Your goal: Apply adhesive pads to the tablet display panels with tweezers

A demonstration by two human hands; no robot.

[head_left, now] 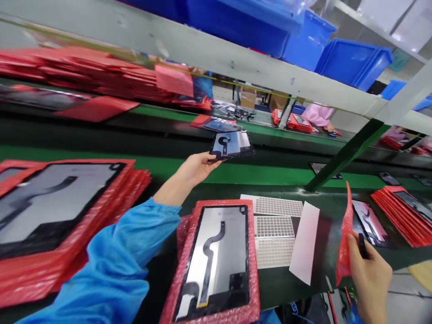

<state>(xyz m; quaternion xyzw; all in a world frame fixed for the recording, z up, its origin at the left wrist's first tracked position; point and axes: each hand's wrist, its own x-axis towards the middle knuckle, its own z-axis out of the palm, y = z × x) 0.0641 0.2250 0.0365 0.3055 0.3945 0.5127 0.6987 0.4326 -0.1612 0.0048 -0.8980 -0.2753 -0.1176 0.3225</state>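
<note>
My left hand [199, 170], in a blue sleeve, reaches forward with its fingers closed on the edge of a tablet screen panel [234, 143]. That panel has a silver back and a dark curved flex cable. At the right, my right hand [369, 272] grips a red bubble-wrap pouch [345, 243], seen nearly edge-on. A small black object [362, 246] also sits in that hand; its kind is unclear. In front of me another screen panel [224, 247] lies on red bubble-wrap pouches, cable side up.
Sticker sheets [274, 227] and a white paper strip [305, 243] lie mid-bench. Pouches with panels are stacked left [67, 225] and right [405, 216]. A green post [347, 155] rises by the green conveyor [270, 173]. Blue bins [354, 60] line the shelf above.
</note>
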